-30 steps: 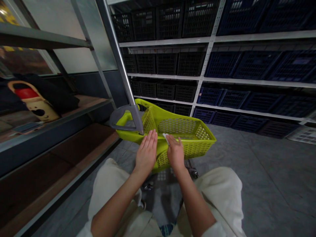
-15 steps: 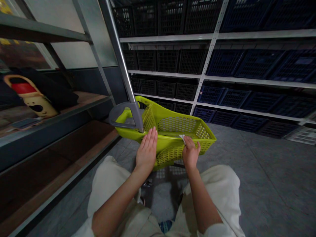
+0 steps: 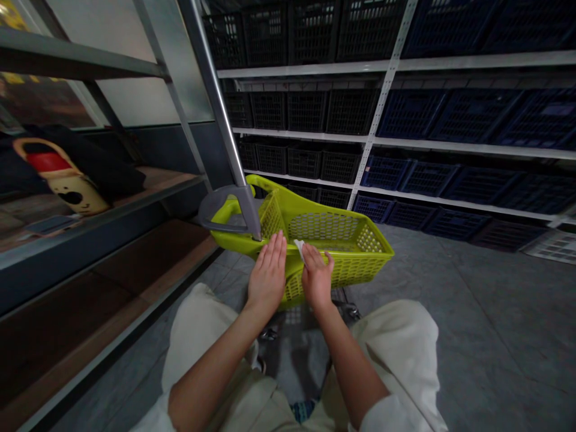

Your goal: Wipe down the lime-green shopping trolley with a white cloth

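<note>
Lime-green plastic made up the openwork, trough-shaped basket (image 3: 360,257) of a wheeled cart, which stood in front of the seated person, between and beyond the knees in pale off-white trousers (image 3: 407,348). Its long axis ran from left to right across the person's front, so that the near rim passed under both hands, its narrow end at the left and its broad latticed end at the right. The left hand (image 3: 267,273) lay flat, fingers straight and side by side, against the near side just by the foot of the grey plastic looped bracket (image 3: 252,216), from which a shiny metal pole (image 3: 225,123) rose at a tilt. The right hand (image 3: 317,279) was bent over the same rim, a little apart from the left, with a crumpled white cloth or tissue (image 3: 299,246) held at its fingers; the thumb's grip was hidden, so whether it pinched or only pressed the piece could not be told. The white piece poked out on the side facing the left hand, in the gap between the two, though the right was the nearer. From the right hand, the longer stretch of rim lay rightward, toward the broad end.
</note>
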The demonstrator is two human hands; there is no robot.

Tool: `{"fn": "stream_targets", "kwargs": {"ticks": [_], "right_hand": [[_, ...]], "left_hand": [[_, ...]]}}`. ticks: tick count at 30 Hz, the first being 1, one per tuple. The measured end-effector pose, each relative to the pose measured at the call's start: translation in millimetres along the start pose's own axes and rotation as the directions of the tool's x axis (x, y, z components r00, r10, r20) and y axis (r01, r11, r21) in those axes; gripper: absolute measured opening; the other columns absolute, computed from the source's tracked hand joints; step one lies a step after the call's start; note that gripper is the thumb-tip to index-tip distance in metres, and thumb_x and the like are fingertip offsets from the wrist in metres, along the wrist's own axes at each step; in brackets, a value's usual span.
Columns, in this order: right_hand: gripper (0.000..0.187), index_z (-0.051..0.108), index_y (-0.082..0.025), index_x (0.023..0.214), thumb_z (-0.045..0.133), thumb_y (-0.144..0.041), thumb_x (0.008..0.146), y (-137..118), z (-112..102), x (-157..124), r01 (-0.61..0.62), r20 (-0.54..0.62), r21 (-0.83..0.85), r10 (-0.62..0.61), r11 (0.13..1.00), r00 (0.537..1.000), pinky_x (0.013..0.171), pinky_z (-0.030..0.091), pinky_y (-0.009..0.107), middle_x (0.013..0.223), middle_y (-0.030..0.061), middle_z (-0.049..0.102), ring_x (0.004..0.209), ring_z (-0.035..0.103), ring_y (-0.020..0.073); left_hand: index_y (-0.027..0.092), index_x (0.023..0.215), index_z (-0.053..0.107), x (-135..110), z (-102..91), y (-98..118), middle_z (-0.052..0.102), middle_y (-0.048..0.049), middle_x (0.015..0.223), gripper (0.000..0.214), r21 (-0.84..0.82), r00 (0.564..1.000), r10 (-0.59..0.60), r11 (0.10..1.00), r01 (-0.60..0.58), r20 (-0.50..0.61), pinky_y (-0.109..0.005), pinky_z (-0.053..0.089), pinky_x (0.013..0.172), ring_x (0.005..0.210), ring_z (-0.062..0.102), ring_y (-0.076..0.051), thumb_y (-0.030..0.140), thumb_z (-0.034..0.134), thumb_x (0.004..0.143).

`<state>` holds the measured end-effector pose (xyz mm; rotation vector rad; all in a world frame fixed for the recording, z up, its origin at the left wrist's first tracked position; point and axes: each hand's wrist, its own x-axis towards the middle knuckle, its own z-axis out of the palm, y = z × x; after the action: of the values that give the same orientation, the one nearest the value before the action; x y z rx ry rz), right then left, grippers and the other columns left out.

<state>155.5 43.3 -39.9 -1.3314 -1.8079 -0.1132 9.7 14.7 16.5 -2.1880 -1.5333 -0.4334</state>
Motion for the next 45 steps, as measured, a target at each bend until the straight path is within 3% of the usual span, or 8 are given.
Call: {"fn": "stream_targets", "kwargs": {"ticks": [6,9,16,21,27,30,37,45], "right_hand": [[0.064,0.056,-0.025,0.140,0.038,-0.001,0.083,61,-4,-21,-0.141,-0.119,-0.107,0.128,0.984,0.985,0.115,0.023,0.044,0.141,0.0089,0.062,0.136,0.052,0.0189],[0.064,0.056,-0.023,0.140,0.036,-0.001,0.083,44,4,-15,-0.151,-0.139,-0.063,0.141,0.987,0.980,0.117,0.023,0.045,0.139,0.0101,0.063,0.135,0.053,0.0191],[0.063,0.050,-0.017,0.146,0.035,-0.002,0.086,-36,20,2,0.079,0.007,0.056,-0.079,0.995,0.997,0.122,0.020,0.038,0.152,0.0115,0.051,0.147,0.038,0.0141],[0.073,0.040,-0.020,0.152,0.034,0.001,0.083,-13,11,-10,0.035,0.025,-0.006,-0.035,0.999,0.999,0.124,0.013,0.041,0.155,0.0100,0.047,0.149,0.035,0.0136],[0.071,0.040,-0.026,0.153,0.034,-0.002,0.086,33,5,-25,-0.225,-0.134,-0.110,0.210,0.968,0.969,0.121,0.019,0.050,0.151,0.0118,0.052,0.144,0.043,0.0194],[0.068,0.042,-0.022,0.151,0.033,-0.003,0.087,17,10,-18,-0.229,-0.132,-0.087,0.216,0.970,0.967,0.121,0.020,0.050,0.150,0.0136,0.052,0.144,0.044,0.0201],[0.066,0.046,-0.023,0.148,0.035,-0.001,0.087,-41,17,3,0.034,0.021,0.059,-0.036,0.998,0.999,0.123,0.016,0.039,0.152,0.0085,0.051,0.146,0.039,0.0121],[0.069,0.049,-0.025,0.146,0.035,-0.001,0.083,35,-1,-21,-0.202,-0.085,-0.081,0.195,0.976,0.977,0.119,0.020,0.043,0.148,0.0095,0.056,0.142,0.046,0.0159]], "left_hand": [[-0.003,0.156,0.021,-1,1.9,0,0.018,-0.0193,0.166,0.075,-0.047,1.000,-0.006,0.999,0.005,-0.024,-0.045,0.022,0.126,0.155,0.014,-0.028,0.014,0.044,0.087],[-0.002,0.156,0.019,-1,2.5,0,0.018,-0.0197,0.166,0.077,-0.064,0.999,-0.007,0.998,0.005,-0.036,-0.046,0.022,0.126,0.156,0.011,-0.028,0.014,0.045,0.086],[-0.001,0.155,0.026,0,0.6,1,0.022,-0.0183,0.165,0.065,-0.016,0.999,-0.044,0.999,0.044,0.004,-0.044,0.024,0.125,0.155,0.018,-0.027,0.013,0.036,0.093],[-0.003,0.155,0.024,-1,-1.4,0,0.020,-0.0201,0.165,0.070,-0.029,1.000,-0.028,0.999,0.028,0.011,-0.044,0.022,0.126,0.155,0.016,-0.028,0.015,0.042,0.090],[-0.003,0.155,0.022,-1,-3.0,0,0.019,-0.0197,0.166,0.078,-0.054,1.000,-0.024,0.998,0.024,0.000,-0.044,0.022,0.126,0.155,0.016,-0.029,0.016,0.048,0.085],[-0.003,0.155,0.023,0,-1.1,1,0.021,-0.0195,0.165,0.076,-0.051,0.999,-0.036,0.998,0.036,-0.002,-0.044,0.022,0.126,0.155,0.017,-0.029,0.016,0.047,0.086],[0.001,0.156,0.023,-1,2.7,0,0.023,-0.0182,0.165,0.067,-0.027,0.999,-0.034,0.999,0.034,-0.034,-0.045,0.025,0.125,0.155,0.015,-0.026,0.014,0.036,0.092],[-0.004,0.156,0.020,-1,-1.8,-1,0.018,-0.0205,0.166,0.078,-0.065,1.000,-0.026,0.998,0.026,0.007,-0.045,0.020,0.127,0.156,0.013,-0.029,0.015,0.048,0.085]]}}
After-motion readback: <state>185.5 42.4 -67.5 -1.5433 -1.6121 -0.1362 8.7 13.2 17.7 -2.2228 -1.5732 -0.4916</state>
